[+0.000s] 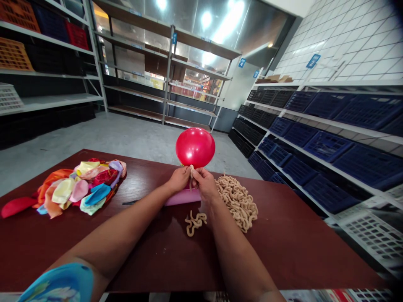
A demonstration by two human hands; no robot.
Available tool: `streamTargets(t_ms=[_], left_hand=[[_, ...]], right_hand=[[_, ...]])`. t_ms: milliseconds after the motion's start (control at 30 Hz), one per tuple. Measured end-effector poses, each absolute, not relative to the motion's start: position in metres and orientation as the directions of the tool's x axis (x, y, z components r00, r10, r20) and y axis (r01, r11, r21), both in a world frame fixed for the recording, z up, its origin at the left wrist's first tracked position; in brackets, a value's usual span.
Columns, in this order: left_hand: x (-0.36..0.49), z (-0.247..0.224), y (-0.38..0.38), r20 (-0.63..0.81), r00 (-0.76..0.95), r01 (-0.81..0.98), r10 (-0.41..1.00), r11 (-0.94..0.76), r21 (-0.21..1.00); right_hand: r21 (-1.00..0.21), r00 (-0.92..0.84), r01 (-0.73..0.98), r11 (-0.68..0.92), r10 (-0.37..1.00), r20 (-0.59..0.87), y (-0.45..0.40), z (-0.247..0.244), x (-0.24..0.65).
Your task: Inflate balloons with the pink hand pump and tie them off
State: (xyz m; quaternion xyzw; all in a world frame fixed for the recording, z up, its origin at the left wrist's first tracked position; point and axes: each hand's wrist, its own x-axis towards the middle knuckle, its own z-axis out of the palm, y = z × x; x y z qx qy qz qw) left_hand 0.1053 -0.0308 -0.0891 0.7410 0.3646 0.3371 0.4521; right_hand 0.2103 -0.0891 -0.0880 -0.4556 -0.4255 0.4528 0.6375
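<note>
In the head view, a round, glossy red balloon (195, 147) stands up by the middle of the far edge of the dark red-brown table (283, 243). From here, the left hand (180, 179) seems to pinch its neck, while the right hand (204, 181) grips a soft beige cord (190, 181) against it. I'd keep that neck squeezed airtight and draw the cord snug without jerking the rubber.

bare left hand (180, 179) and bare right hand (204, 182) near the centre of the frame, 2 bare forearms (132, 224) below, bright blue sleeve (61, 282) at lower left, curved hem, pale and green leaf-like print
</note>
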Motion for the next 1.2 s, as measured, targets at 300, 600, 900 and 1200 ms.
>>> streamTargets(t_ms=[300,600,900,1200], left_hand=[[0.113,-0.098,-0.029,0.165,0.551,0.041,0.818,-0.224,0.974],[0.112,-0.085,-0.049,0.032,0.754,-0.002,0.656,-0.048,0.999],[0.105,-0.068,-0.058,-0.042,0.823,-0.015,0.566,0.097,0.995],[0.108,-0.085,-0.04,0.188,0.511,0.459,0.839,-0.451,0.765]], right_hand=[[-0.925,0.363,-0.303,0.229,0.925,0.11,-0.084,-0.09,0.218],[-0.934,0.546,-0.159,0.321,0.817,0.189,-0.075,-0.101,0.227],[-0.933,0.62,-0.146,0.33,0.765,0.174,-0.074,-0.103,0.224],[-0.963,0.452,-0.247,0.109,0.892,-0.015,-0.079,-0.096,0.218]])
